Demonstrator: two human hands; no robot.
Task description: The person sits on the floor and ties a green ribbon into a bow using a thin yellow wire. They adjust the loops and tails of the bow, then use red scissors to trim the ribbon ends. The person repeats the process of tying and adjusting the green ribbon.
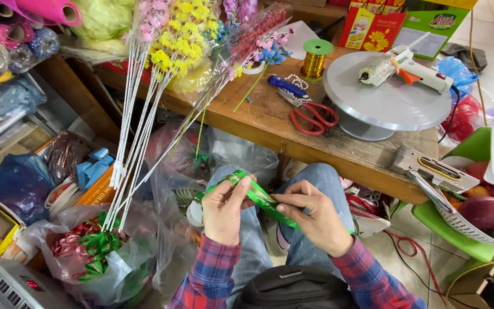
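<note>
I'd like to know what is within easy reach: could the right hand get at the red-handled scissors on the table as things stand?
Probably yes: the scissors lie uncovered near the table edge, but the right hand is pinching green ribbon.

Person, head view: left hand (223, 210) and right hand (311, 216) bare; plaid shirt sleeves (373, 280) in red and blue; blue jeans (321, 180), probably denim.

Shiny green ribbon (261, 197), taut, slanting

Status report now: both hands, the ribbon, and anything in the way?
Left hand and right hand both pinching the green ribbon over the lap. Ribbon stretched between them. Nothing blocking; scissors lie apart on the table.
</note>
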